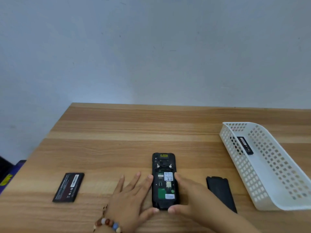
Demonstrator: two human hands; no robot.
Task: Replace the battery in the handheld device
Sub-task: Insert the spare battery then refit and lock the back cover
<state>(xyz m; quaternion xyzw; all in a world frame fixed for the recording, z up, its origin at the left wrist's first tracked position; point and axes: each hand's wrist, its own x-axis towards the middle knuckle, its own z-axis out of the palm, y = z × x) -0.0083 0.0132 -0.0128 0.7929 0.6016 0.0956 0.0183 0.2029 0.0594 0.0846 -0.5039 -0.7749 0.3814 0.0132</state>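
Left hand (133,197) spread flat on the wooden table (117,132), fingers open, forefinger and thumb touching the left edge and near corner of the handheld device (165,181). Right hand (188,197) loosely cupped around the device's right side, thumb at its near end, not clamped shut. Device lying face down, back open, battery bay bare with labels and green board showing. Loose battery (68,187) well to the left; black back cover (221,192) just right of the right hand. Second battery (244,145) inside the white perforated basket (269,190) at far right. Beaded bracelet (107,223) on the left wrist.
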